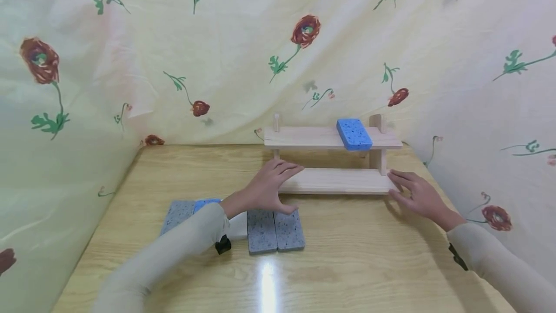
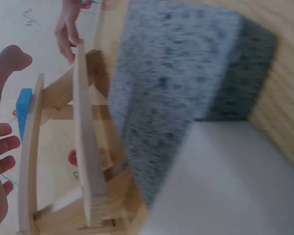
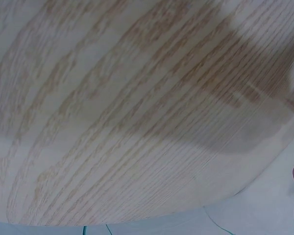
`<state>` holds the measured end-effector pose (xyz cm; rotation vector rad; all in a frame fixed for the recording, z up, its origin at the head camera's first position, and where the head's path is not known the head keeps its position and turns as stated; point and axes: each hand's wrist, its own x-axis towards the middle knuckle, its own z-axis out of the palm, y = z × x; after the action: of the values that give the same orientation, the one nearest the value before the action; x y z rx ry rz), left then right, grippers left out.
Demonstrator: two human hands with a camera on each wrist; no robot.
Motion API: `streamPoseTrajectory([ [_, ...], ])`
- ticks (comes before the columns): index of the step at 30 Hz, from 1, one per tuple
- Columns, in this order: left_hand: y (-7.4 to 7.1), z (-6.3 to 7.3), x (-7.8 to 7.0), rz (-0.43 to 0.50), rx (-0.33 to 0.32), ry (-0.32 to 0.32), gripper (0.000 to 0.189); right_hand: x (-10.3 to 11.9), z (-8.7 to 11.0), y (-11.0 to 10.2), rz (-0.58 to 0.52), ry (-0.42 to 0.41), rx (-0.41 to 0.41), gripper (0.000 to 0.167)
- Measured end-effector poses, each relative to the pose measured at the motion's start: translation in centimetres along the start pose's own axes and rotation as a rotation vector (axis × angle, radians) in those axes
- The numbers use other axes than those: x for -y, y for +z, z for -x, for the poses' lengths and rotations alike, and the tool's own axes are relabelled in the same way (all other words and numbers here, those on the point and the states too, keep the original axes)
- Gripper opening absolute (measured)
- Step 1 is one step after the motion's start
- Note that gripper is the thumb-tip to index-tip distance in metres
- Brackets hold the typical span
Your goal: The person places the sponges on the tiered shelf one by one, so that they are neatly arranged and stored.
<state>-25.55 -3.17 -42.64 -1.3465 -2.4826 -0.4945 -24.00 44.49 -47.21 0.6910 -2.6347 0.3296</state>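
A small two-tier wooden shelf (image 1: 332, 181) stands at the back of the table, with a blue speckled sponge (image 1: 354, 134) lying on its upper board and jutting over the front edge. At the lower board's right end, my right hand (image 1: 419, 197) rests its fingertips, fingers fairly straight. My left hand (image 1: 271, 185) hovers by the shelf's left end, thumb and fingers spread with nothing between them. Beneath it lie two grey speckled sponges (image 1: 262, 233) side by side. The left wrist view shows the left fingers (image 2: 5, 147) apart from the boards.
Left of these sponges lie a white block (image 1: 237, 228), a partly hidden blue sponge (image 1: 206, 203) and another grey sponge (image 1: 177, 214). Flower-printed cloth (image 1: 234, 62) surrounds the wooden table (image 1: 347, 260) at the back and sides.
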Motion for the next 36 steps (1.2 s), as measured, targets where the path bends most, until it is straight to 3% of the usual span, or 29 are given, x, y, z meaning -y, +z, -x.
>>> streamPoseTrajectory([
  [10,1.1,3.5,0.3,0.040,0.119,-0.043,0.098,0.0,-0.1,0.1,0.004,-0.003,-0.012,0.052],
  [16,1.5,4.3,0.0,0.079,0.189,-0.066,0.102,-0.1,0.0,0.0,-0.002,-0.012,-0.029,0.052],
  [23,2.1,4.9,-0.2,0.040,0.278,-0.036,0.114,-0.1,-0.1,0.0,-0.001,-0.017,-0.020,0.052],
  [36,3.2,5.7,-0.4,-0.044,0.281,-0.002,0.124,-0.1,0.1,0.2,0.008,-0.013,-0.016,0.052],
])
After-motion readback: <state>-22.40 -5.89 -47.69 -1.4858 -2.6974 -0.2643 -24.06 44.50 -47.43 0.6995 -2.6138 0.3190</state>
